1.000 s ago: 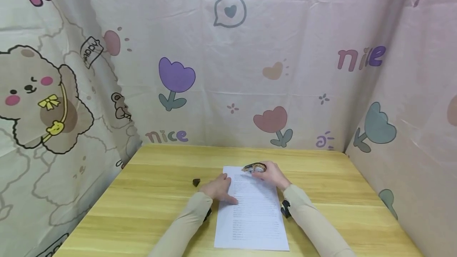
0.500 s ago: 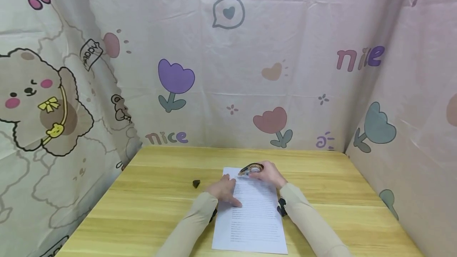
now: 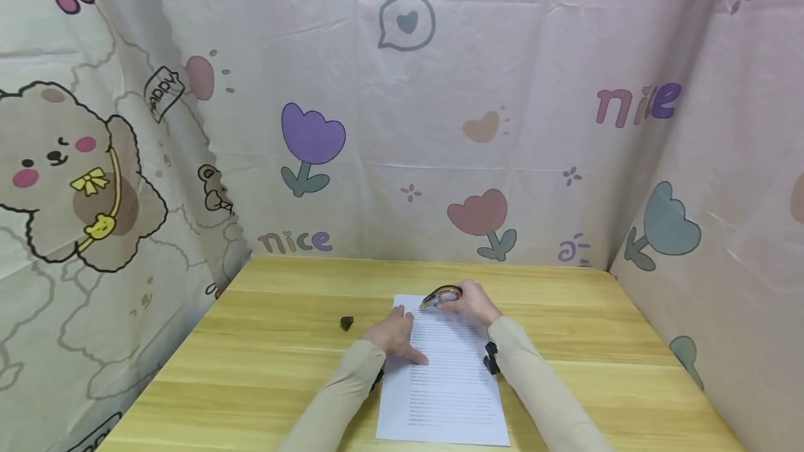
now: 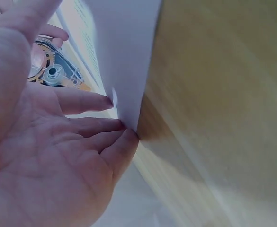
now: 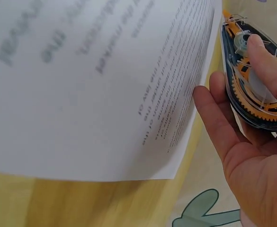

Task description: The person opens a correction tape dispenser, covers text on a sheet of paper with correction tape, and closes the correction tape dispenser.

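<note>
A sheet of paper printed with lines of text (image 3: 455, 403) lies flat on the table. My right hand (image 3: 476, 304) pinches a correction tape dispenser (image 3: 442, 294) between thumb and fingers, its tip at the sheet's top lines of print. In the right wrist view, orange gear wheels show through the dispenser's clear case (image 5: 259, 92). The left hand (image 3: 391, 335) rests on the sheet's left side with fingers straight and thumb spread. Its fingertips (image 4: 129, 135) touch the paper in the left wrist view. Whether tape lies on the print is too small to tell.
A small black cap-like piece (image 3: 346, 323) lies on the wooden table (image 3: 276, 368), left of the sheet. A printed cloth (image 3: 389, 110) hangs behind the table and along both sides. Black wrist cameras (image 3: 491, 358) sit under the sleeves.
The right hand has shifted slightly left with the correction tape dispenser, then stayed nearly still. The left hand has slid a little to the right over the sheet.
</note>
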Action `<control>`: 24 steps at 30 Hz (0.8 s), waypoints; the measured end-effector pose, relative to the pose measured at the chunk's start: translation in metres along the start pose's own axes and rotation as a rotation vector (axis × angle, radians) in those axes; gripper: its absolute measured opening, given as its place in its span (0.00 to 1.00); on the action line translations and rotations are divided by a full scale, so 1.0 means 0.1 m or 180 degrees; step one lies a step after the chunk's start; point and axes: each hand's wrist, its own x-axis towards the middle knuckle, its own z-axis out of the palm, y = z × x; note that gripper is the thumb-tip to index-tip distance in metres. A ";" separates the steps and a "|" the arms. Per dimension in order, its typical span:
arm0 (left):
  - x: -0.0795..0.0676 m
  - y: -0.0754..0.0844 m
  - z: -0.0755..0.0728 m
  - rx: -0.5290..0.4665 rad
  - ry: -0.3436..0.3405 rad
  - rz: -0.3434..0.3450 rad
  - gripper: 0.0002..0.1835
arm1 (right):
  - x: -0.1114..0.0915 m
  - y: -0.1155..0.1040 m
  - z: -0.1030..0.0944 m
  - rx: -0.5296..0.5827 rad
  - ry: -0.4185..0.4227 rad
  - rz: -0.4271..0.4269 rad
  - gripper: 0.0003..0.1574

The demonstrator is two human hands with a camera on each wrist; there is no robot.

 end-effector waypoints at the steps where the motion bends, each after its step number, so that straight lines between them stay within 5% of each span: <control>1: 0.00 0.00 0.00 0.0001 -0.0010 -0.0010 0.59 | 0.01 0.00 -0.01 -0.0003 -0.0016 -0.0002 0.17; 24: 0.01 -0.02 0.00 -0.0019 -0.0018 -0.0056 0.60 | 0.08 -0.03 -0.03 -0.0009 -0.0262 -0.0119 0.13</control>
